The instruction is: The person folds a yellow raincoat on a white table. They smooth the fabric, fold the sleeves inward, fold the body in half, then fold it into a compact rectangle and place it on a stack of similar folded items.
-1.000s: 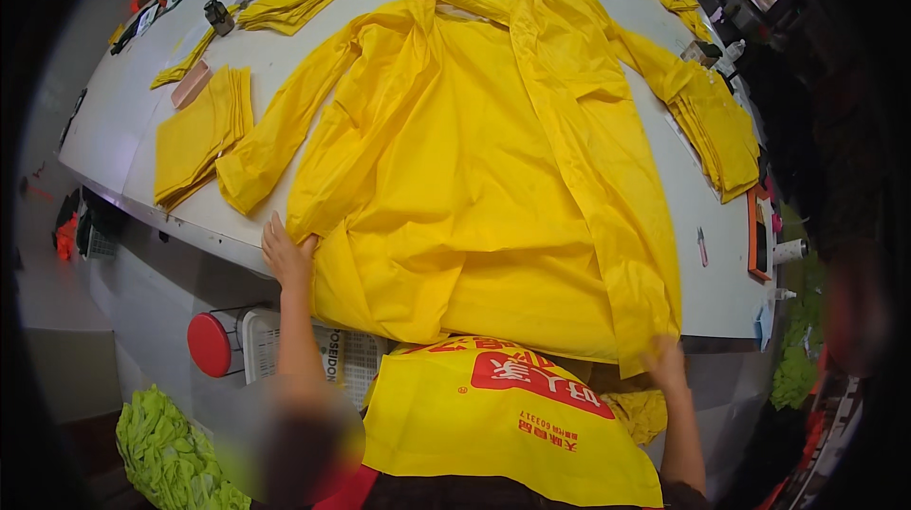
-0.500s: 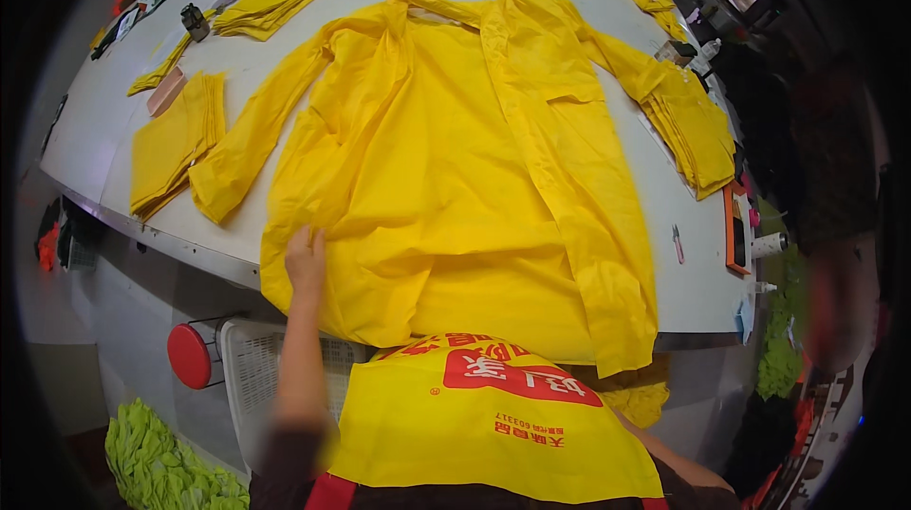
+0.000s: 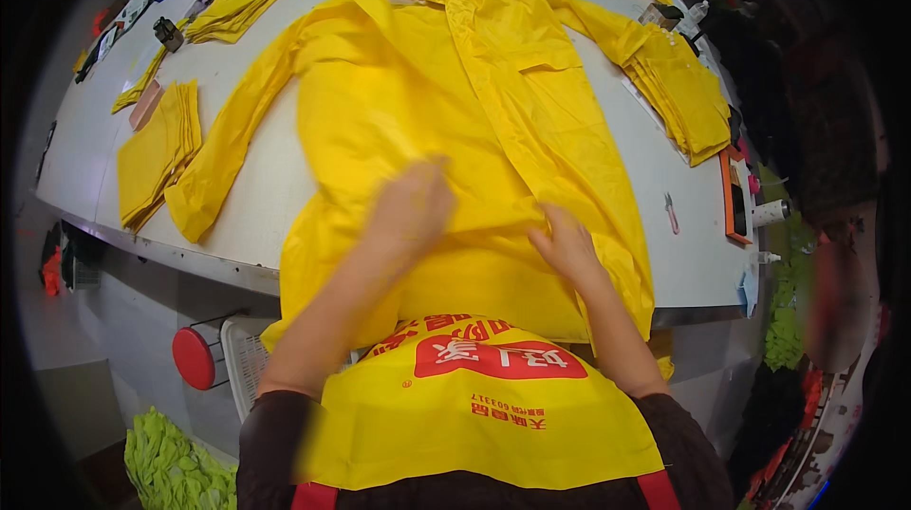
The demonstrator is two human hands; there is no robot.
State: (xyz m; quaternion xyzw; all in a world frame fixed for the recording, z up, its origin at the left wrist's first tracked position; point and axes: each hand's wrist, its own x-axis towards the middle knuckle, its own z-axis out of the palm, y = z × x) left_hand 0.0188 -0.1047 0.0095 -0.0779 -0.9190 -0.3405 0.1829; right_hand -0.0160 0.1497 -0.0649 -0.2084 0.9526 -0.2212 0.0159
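Item: large yellow plastic raincoat (image 3: 455, 121), spread flat and front-up on the white worktable (image 3: 275, 178), filling the centre of the frame; collar toward the top edge, hem hanging over the near table edge at lower centre.

Left hand (image 3: 410, 209): centre frame, blurred, resting on the coat's lower body; whether its fingers are open or closed I cannot tell.

Right hand (image 3: 567, 244): centre right, fingers pinching a gathered fold of the coat fabric.

Progress, judged: sleeves lie out to both sides, body unfolded; folding looks barely begun.

Nearby: stack of folded yellow pieces (image 3: 157, 154) at left; second yellow stack (image 3: 688, 97) at upper right; yellow apron (image 3: 484, 406) at lower centre.
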